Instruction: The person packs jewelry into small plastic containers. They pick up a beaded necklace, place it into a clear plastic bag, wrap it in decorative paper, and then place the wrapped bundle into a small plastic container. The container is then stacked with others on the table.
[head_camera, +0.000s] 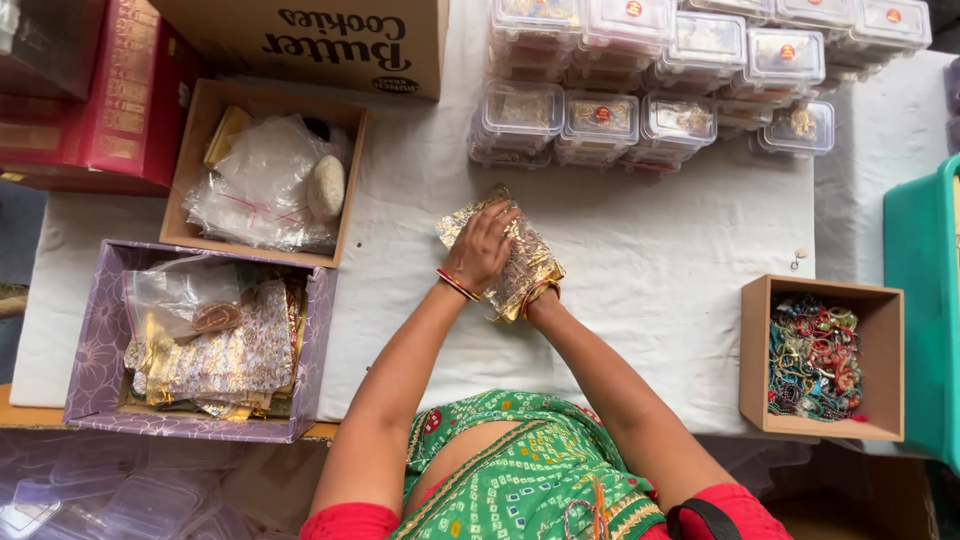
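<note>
Crinkly gold foil pouch (520, 262) under left hand (482, 250), right hand (535, 298) beneath.

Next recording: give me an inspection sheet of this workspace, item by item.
Surface: table under white cloth.
Job's things: gold foil pouches, stacked.
Clutter: clear lidded boxes; purple box of pouches; cardboard box of plastic bags; small box of beaded bracelets.
Grippers: left hand flat on the pouches; right hand under them, mostly hidden.
Cables: nothing seen.
Surroundings: teal bin, printed carton.
</note>
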